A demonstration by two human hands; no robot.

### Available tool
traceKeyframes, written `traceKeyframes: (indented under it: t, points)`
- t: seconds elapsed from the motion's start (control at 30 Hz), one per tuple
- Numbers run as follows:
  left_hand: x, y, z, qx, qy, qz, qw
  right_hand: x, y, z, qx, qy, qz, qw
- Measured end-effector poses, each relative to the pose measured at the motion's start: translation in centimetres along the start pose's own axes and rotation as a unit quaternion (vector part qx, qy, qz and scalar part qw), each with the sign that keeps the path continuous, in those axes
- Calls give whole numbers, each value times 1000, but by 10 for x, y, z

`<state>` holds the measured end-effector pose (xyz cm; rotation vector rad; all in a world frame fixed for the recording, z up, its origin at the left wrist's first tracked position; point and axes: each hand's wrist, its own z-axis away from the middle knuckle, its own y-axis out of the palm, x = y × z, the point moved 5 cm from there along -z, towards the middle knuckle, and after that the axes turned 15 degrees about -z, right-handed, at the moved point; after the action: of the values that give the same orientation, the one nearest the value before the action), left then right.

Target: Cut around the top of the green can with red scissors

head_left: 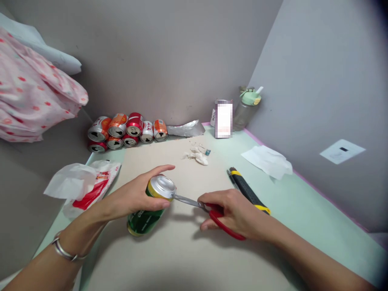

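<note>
My left hand (142, 192) is wrapped around a green and yellow drink can (147, 220), which tilts over the table with its silver end up. A bracelet circles the left wrist. In my right hand (228, 210) is a pair of scissors (222, 224) with red handles. Their metal blades point left, and the tips meet the can's side just below its silver rim. Whether the tips have gone through the metal cannot be made out. Crumpled white tissue (198, 155) lies on the beige board (169, 258) beyond both hands.
Several opened drink cans (133, 125) are stacked along the back wall, beside a cut metal sheet (188, 129). A black and yellow utility knife (248, 190) lies right of the board. White paper (268, 161), a water bottle (247, 109) and a red-white plastic packet (97, 184) are around it.
</note>
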<state>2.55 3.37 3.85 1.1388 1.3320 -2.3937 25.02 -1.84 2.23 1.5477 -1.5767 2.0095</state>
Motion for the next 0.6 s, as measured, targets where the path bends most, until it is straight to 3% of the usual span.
traceKeyframes:
  t: [0.17, 0.3, 0.37, 0.6]
  points:
    - [1, 3, 0, 17, 2, 9, 1000, -3, 5, 1, -33, -47, 72, 996]
    - [-5, -1, 2, -83, -41, -21, 996, -4, 5, 2, -60, -37, 126, 990]
    - [-9, -1, 3, -103, -53, -27, 993, -4, 5, 2, -65, -39, 145, 986]
    - [-6, 2, -1, -46, -31, 32, 998, 3, 5, 2, -97, -61, 203, 972]
